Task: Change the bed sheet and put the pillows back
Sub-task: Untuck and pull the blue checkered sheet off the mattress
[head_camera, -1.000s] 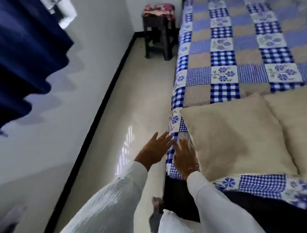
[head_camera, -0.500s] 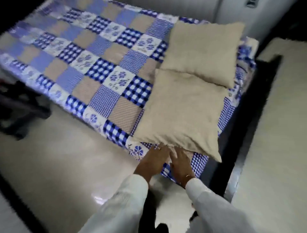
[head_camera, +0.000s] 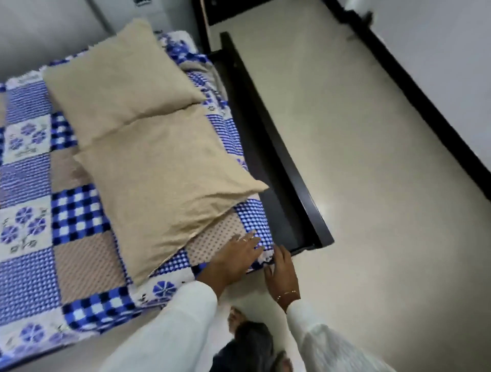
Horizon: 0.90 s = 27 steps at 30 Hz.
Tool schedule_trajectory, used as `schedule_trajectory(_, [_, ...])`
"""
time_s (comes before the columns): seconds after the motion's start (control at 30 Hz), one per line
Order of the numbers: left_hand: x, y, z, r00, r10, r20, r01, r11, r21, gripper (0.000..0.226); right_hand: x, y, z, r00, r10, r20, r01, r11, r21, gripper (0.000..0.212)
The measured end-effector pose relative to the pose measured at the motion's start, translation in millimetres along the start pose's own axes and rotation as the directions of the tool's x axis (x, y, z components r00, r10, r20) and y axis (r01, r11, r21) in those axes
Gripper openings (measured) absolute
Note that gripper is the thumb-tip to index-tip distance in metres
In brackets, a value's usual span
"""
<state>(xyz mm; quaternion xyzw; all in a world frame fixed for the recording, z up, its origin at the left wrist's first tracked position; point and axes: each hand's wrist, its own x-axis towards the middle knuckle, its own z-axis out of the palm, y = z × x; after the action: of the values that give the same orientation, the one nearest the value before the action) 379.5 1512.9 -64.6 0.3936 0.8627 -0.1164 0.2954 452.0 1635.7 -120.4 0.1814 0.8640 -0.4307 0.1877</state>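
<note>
Bed sheet (head_camera: 79,212) corner | under left hand (head_camera: 236,259) | right hand (head_camera: 281,270) beside edge

Pale cream floor (head_camera: 358,170), glossy, with a soft glare patch near the dark bed frame (head_camera: 281,170) running diagonally from upper centre to the lower right corner of the bed. Black skirting strip (head_camera: 425,106) along the foot of a light grey wall (head_camera: 451,53) at upper right, well apart from the frame; another grey wall panel (head_camera: 53,31) at upper left. Dark furniture edge (head_camera: 204,16) at top centre, blurred; small dark fitting (head_camera: 142,2) at the top border, too cut off to identify.
</note>
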Motion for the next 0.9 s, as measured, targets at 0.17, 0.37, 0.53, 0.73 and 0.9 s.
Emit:
schedule_trajectory(0.17, [53,-16,4,0.976,0.144,-0.162,-0.116,0.978,0.172,0.053,11,23,13,0.983,0.133,-0.127,-0.1,0.967,0.234,0.043])
schedule_trajectory(0.37, [106,-42,9,0.981,0.193,-0.035,-0.179,0.953,0.246,0.066,50,21,44,0.924,0.367,-0.107,-0.265,0.816,0.514,0.045])
schedule_trajectory(0.53, [119,-78,24,0.921,0.331,-0.205,-0.316,0.943,0.105,0.088,80,1,73,0.83,0.552,-0.078,-0.31,0.574,0.758,0.049])
schedule_trajectory(0.73, [122,-79,36,0.753,0.407,-0.518,-0.524,0.846,-0.098,0.032,86,-22,82,0.588,0.718,-0.373,-0.198,0.575,0.793,0.028])
schedule_trajectory(0.9, [102,-85,27,0.669,0.316,-0.673,-0.515,0.85,-0.113,0.026,76,-74,88,0.419,0.641,-0.644,-0.007,0.711,0.703,0.046])
